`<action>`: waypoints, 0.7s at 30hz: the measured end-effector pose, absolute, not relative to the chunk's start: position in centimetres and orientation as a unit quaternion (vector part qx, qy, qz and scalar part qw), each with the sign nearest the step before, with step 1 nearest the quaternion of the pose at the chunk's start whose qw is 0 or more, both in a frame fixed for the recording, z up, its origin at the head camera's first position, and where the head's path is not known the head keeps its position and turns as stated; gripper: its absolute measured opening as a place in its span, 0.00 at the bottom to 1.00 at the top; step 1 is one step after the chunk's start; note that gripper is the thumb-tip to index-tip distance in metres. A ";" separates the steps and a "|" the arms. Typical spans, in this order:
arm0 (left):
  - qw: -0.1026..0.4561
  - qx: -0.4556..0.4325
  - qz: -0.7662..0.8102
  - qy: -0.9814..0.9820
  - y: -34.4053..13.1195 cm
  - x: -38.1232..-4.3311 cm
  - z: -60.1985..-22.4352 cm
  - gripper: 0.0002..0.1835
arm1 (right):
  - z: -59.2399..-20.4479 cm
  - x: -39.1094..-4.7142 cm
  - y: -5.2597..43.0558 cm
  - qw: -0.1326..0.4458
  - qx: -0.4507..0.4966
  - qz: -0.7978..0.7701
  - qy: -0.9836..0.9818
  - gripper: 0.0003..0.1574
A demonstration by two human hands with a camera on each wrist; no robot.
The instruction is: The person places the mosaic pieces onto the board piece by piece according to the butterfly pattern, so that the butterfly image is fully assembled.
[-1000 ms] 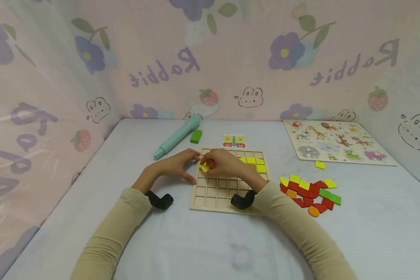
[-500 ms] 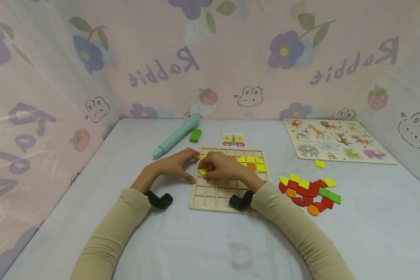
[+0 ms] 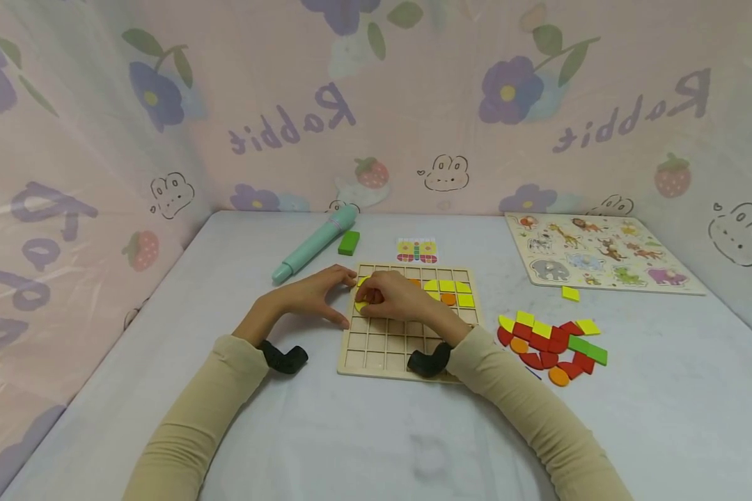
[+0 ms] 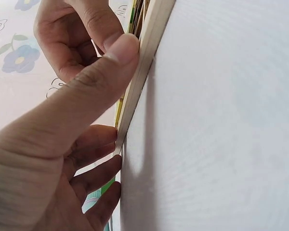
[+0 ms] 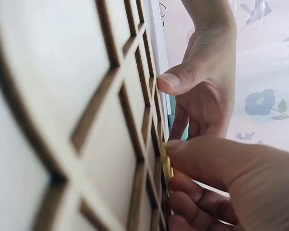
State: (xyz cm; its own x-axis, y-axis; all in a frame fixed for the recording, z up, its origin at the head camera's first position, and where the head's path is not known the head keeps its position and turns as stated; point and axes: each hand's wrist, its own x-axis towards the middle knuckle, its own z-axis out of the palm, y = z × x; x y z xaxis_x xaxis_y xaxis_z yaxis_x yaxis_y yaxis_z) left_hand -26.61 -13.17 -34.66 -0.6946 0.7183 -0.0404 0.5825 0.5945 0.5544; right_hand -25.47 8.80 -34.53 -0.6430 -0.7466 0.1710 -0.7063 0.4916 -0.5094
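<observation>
A wooden grid board [image 3: 376, 342] lies on the table with yellow and orange tiles in its upper rows. My left hand [image 3: 303, 293] rests along the board's left edge, thumb and fingers spread apart; in the left wrist view the thumb [image 4: 101, 82] and fingertips touch that edge. Over the upper-left cells, my right hand [image 3: 396, 298] has its fingers curled and pinches a yellow tile [image 5: 166, 161], low against the grid. The hand covers most of that tile and some neighbouring cells. At the upper right, yellow tiles [image 3: 448, 286] surround an orange disc [image 3: 448, 299].
Right of the board lies a loose pile of red tiles [image 3: 558, 339], with yellow, orange and green ones. A butterfly pattern card [image 3: 416, 250], a green block [image 3: 349, 243] and a mint-coloured tube [image 3: 313, 245] are behind. An animal puzzle board [image 3: 601, 252] lies back right.
The yellow tile in my right hand was tilted above the upper-left cells and now lies lower, against the grid. My right fingers have come down slightly. The left hand stays at the board's edge.
</observation>
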 end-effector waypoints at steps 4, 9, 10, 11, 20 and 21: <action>0.130 0.370 0.260 0.882 -13.2 -26.6 -34.6 0.41 | -34.6 -25.5 8.8 0.029 -0.417 -0.280 0.864 0.10; 0.128 0.372 0.261 0.882 -13.3 -26.6 -34.6 0.41 | -34.5 -25.6 8.8 0.029 -0.414 -0.276 0.867 0.10; 0.128 0.372 0.260 0.882 -13.3 -26.6 -34.6 0.41 | -34.4 -25.6 8.9 0.031 -0.411 -0.278 0.867 0.10; 0.128 0.371 0.259 0.883 -13.2 -26.6 -34.6 0.41 | -34.2 -25.7 8.9 0.030 -0.409 -0.280 0.868 0.10; 0.133 0.361 0.245 0.890 -13.1 -26.6 -34.6 0.42 | -31.2 -25.3 12.5 -0.018 -0.400 -0.296 0.867 0.11; 0.133 0.359 0.242 0.891 -13.2 -26.6 -34.6 0.42 | -30.9 -25.2 13.3 -0.024 -0.398 -0.297 0.868 0.11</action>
State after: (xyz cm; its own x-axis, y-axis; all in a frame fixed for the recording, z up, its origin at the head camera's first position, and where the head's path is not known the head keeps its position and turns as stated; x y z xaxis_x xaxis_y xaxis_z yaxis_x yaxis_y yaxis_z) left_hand -26.59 -13.16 -34.57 -0.7068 0.7046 -0.0631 0.5758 0.6248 0.5273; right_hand -25.19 13.31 -30.90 -0.6820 -0.6766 0.2776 -0.7046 0.5063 -0.4972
